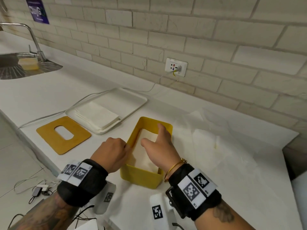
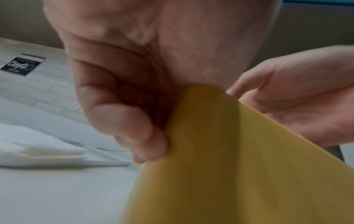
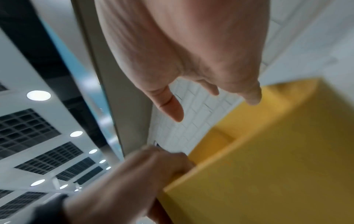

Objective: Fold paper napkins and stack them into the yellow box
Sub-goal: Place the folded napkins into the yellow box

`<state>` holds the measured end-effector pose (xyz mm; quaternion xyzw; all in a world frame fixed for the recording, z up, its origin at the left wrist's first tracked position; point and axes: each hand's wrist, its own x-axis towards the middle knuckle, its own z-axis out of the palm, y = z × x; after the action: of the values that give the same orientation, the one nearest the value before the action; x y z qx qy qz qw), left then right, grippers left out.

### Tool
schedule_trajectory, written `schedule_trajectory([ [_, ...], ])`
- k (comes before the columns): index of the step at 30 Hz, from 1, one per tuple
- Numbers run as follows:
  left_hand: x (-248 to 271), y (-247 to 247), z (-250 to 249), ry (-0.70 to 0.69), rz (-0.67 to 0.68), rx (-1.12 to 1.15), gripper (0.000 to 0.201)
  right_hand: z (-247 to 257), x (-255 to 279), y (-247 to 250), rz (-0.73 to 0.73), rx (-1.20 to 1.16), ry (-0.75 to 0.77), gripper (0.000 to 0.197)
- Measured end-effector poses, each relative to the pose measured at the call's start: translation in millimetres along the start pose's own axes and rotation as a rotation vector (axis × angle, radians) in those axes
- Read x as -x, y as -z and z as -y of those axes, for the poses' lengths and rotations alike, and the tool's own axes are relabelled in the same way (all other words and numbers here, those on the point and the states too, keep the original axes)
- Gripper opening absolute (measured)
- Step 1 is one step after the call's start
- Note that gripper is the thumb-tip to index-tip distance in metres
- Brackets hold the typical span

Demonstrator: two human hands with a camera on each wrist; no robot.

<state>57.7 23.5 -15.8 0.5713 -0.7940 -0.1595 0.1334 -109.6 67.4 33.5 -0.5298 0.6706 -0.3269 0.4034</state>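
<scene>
An open yellow box (image 1: pixel 141 178) stands on the white counter in front of me, with a folded white napkin (image 1: pixel 142 156) lying flat inside. My left hand (image 1: pixel 122 147) curls against the box's left wall and grips its rim; the left wrist view shows the thumb and curled fingers (image 2: pixel 134 136) around the yellow box (image 2: pixel 229 166) corner. My right hand (image 1: pixel 157 140) hovers over the box's far half with fingers relaxed and spread, holding nothing. The right wrist view shows this right hand (image 3: pixel 191 68) above the yellow box (image 3: pixel 277 151).
A white tray (image 1: pixel 132 97) behind the box carries a stack of napkins (image 1: pixel 98 117). A yellow lid (image 1: pixel 48 135) with an oval slot lies to the left. Unfolded napkins (image 1: pixel 207 135) lie on the counter to the right. A sink (image 1: pixel 16 68) sits far left; a white cable (image 1: pixel 49 113) runs behind the tray.
</scene>
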Motion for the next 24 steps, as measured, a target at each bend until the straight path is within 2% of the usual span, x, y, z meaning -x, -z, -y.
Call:
schedule_trajectory([
  [2, -4, 3, 8, 0.032, 0.039, 0.057, 0.048, 0, 8, 20, -0.037, 0.041, 0.092, 0.065],
  [4, -8, 6, 13, 0.063, 0.065, 0.089, 0.048, -10, 6, 46, -0.108, 0.049, 0.095, 0.051],
  [9, -9, 8, 12, 0.12, 0.082, 0.141, 0.045, -65, -10, 107, -0.267, -0.02, -0.213, 0.019],
  [11, -9, 8, 9, 0.147, 0.079, 0.148, 0.042, -88, -13, 116, -0.262, 0.042, -0.32, 0.019],
  [13, -8, 7, 7, 0.171, 0.075, 0.163, 0.042, -104, -16, 112, -0.242, 0.115, -0.385, 0.03],
  [18, -8, 4, 8, 0.208, 0.054, 0.205, 0.042, -119, -31, 86, -0.243, 0.206, -0.409, 0.054],
  [20, -8, 4, 7, 0.22, 0.058, 0.22, 0.042, -119, -35, 79, -0.245, 0.198, -0.371, 0.03],
  [23, -11, 4, 9, 0.225, 0.061, 0.214, 0.042, -122, -37, 82, -0.269, 0.094, -0.276, 0.038],
  [24, -12, 5, 10, 0.218, 0.061, 0.189, 0.042, -120, -33, 87, -0.284, 0.051, -0.253, 0.034],
])
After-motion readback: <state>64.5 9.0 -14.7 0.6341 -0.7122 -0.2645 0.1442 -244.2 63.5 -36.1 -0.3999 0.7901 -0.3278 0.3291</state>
